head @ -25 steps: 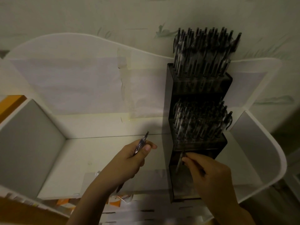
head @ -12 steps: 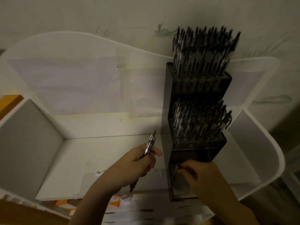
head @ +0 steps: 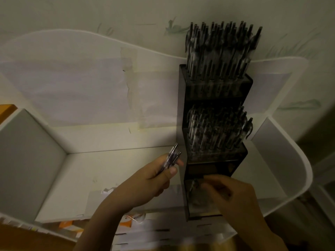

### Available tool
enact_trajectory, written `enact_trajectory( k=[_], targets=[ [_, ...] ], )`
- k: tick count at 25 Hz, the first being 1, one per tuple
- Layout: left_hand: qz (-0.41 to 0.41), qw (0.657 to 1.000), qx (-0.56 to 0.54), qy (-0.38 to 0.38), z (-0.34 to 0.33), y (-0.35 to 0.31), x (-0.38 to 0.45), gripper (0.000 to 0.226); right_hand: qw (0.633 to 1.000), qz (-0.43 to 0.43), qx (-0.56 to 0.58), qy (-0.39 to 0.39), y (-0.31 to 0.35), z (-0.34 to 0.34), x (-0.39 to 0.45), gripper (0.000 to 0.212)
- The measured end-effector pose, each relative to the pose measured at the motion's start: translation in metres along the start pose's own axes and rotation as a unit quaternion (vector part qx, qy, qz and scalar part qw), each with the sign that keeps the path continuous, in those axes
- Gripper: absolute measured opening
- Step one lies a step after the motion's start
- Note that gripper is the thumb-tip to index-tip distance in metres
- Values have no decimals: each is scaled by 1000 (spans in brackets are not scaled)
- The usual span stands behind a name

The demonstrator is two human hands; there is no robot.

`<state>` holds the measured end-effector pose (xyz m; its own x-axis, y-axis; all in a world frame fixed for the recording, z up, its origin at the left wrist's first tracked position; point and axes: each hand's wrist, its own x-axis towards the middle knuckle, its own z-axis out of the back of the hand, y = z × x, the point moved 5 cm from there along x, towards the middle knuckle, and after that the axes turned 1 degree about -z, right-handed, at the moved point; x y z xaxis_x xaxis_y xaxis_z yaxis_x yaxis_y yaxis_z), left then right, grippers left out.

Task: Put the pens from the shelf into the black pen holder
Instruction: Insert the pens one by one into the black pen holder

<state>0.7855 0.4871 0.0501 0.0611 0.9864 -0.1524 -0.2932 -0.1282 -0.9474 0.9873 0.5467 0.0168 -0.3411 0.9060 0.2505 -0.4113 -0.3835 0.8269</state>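
Note:
A tall black pen holder with three stepped tiers stands at the right of the white shelf. Its top and middle tiers are packed with several dark pens. My left hand grips a couple of clear-bodied pens just left of the holder, tips pointing up. My right hand is over the lowest tier, fingers curled and blurred. A pen stands in that lowest tier beside the fingers; whether they still hold it is unclear.
The shelf has a curved white back panel and grey side walls. Below the shelf edge lie orange and white packets. A pale wall rises behind.
My right hand has lowered a pen into the lowest tier and now sits over it. My left hand has edged right, closer to the holder, still holding its pens.

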Motion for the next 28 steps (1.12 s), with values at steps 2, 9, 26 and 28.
enact_trajectory(
  k=[2,9,26,28],
  targets=[
    [4,1000,9,25,-4,-2,1,28,994,-17,100,-38,13,13,5,15],
    [-42,995,67,60,-24,-27,11,35,972,9,224,71,47,2,28,19],
    [28,981,138,-132,21,3,10,25,991,120,10,-64,38,24,27,15],
    [26,982,135,-130,20,6,10,24,993,107,5,-44,28,12,28,16]
  ],
)
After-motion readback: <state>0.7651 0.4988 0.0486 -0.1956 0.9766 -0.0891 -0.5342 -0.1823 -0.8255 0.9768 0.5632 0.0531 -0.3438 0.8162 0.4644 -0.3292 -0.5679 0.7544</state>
